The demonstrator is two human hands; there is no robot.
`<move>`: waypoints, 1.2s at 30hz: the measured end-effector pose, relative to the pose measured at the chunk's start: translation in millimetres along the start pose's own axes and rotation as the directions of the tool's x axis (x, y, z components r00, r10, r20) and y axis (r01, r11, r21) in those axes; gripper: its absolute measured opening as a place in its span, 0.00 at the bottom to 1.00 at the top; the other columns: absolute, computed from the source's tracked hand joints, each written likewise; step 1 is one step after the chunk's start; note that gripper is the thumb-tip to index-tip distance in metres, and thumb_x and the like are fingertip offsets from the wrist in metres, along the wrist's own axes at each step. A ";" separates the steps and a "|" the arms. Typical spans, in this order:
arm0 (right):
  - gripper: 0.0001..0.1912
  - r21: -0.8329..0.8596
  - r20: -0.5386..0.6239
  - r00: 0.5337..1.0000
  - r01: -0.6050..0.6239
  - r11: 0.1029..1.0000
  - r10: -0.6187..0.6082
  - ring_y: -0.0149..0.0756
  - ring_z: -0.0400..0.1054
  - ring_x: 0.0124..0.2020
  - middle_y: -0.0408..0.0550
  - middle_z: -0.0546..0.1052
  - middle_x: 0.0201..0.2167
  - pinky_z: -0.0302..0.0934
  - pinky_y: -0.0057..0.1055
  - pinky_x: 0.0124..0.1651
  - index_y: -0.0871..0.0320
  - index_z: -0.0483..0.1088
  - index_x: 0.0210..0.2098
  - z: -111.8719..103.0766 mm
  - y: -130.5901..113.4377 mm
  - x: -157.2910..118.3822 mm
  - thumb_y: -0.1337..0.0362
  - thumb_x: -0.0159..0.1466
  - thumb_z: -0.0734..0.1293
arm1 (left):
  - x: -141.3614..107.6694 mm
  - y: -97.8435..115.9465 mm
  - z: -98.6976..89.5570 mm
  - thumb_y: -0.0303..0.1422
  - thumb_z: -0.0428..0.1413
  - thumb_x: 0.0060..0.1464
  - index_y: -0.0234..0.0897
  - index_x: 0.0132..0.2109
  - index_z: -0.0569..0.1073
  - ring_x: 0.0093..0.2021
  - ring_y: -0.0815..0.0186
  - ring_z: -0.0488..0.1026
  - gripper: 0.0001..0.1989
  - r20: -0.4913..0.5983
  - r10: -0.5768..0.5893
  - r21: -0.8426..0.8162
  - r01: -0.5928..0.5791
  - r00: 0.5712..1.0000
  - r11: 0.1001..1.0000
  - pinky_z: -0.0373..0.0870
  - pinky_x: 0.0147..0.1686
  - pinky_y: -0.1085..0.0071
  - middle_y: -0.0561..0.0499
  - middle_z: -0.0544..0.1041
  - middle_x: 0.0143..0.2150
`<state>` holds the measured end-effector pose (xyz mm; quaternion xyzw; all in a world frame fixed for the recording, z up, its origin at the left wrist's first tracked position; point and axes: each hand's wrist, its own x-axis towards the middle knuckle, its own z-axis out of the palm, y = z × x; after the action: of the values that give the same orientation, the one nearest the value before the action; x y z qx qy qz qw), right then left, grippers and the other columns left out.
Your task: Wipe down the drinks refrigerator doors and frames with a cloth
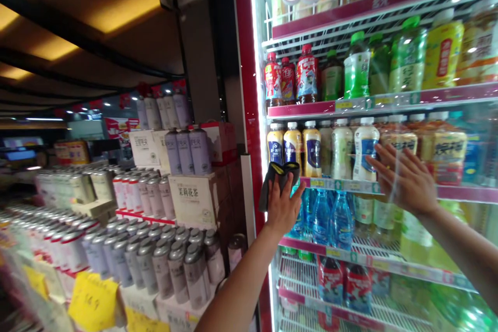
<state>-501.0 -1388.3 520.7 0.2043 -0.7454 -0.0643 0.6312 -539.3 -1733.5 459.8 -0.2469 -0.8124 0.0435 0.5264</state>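
My left hand [285, 210] presses a dark grey cloth [267, 187] with a yellow-edged fold against the glass at the left side of a drinks cooler [246, 88]. Its fingers lie over the cloth, which bunches up above them. To the right, my right hand [408, 180] is raised with fingers spread, palm towards the glass, and holds nothing. Whether that palm touches the glass I cannot tell. Behind it stand a white-capped bottle with a blue label [364, 150] and several brown tea bottles [447, 148].
Shelves of bottles fill the cooler, among them red-capped bottles [307, 75], green-capped bottles [357, 67] and blue water bottles [321, 218]. At left, silver-lidded drinks [194, 275] stand in rows beside stacked cartons [194, 199]. Yellow price cards [93, 298] hang in front.
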 end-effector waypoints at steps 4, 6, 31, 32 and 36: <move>0.41 -0.008 0.008 1.000 -0.004 1.000 0.004 0.45 0.56 0.71 0.46 0.55 0.73 0.49 0.44 0.73 0.40 0.47 0.73 1.3 0.4 -0.4 0.67 0.66 0.67 | -0.5 -13.3 8.4 0.31 0.53 0.65 0.43 0.76 0.41 0.73 0.49 0.54 0.39 -0.065 -0.012 -0.009 0.011 0.998 1.000 0.64 0.67 0.50 0.41 0.51 0.76; 0.42 -0.015 0.007 1.000 0.003 1.000 -0.003 0.45 0.56 0.71 0.46 0.55 0.74 0.49 0.44 0.73 0.40 0.47 0.73 0.9 0.2 0.3 0.67 0.66 0.67 | 28.0 -26.2 0.8 0.32 0.49 0.67 0.37 0.76 0.36 0.74 0.51 0.53 0.39 -0.107 -0.123 -0.050 0.118 0.987 0.992 0.64 0.68 0.55 0.36 0.48 0.76; 0.40 -0.009 -0.002 1.000 0.018 1.000 -0.018 0.45 0.51 0.73 0.39 0.48 0.75 0.50 0.52 0.73 0.40 0.43 0.74 5.3 2.2 5.9 0.69 0.69 0.62 | 5.4 45.0 27.1 0.30 0.58 0.61 0.49 0.71 0.59 0.76 0.50 0.42 0.34 -0.377 0.088 -0.032 -0.108 0.922 0.994 0.42 0.75 0.47 0.56 0.49 0.76; 0.40 -0.009 -0.001 1.000 0.013 1.000 -0.013 0.46 0.51 0.73 0.39 0.48 0.75 0.50 0.52 0.73 0.40 0.42 0.74 5.4 2.0 6.0 0.70 0.69 0.62 | -12.5 40.7 29.6 0.28 0.59 0.60 0.50 0.71 0.60 0.76 0.50 0.43 0.35 -0.355 0.152 -0.014 -0.167 0.922 0.986 0.41 0.75 0.48 0.57 0.48 0.76; 0.41 -0.002 0.020 1.000 0.000 1.000 0.000 0.46 0.50 0.73 0.39 0.46 0.76 0.49 0.54 0.73 0.40 0.40 0.75 5.6 1.2 7.2 0.69 0.69 0.61 | -11.9 10.6 21.2 0.25 0.58 0.59 0.52 0.71 0.59 0.76 0.52 0.43 0.37 -0.289 0.175 -0.047 -0.196 0.941 0.979 0.41 0.75 0.49 0.57 0.50 0.76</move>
<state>-507.6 -1390.9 526.7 0.2031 -0.7516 -0.0671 0.6239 -550.3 -1725.5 437.0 -0.3456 -0.7030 0.0265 0.6210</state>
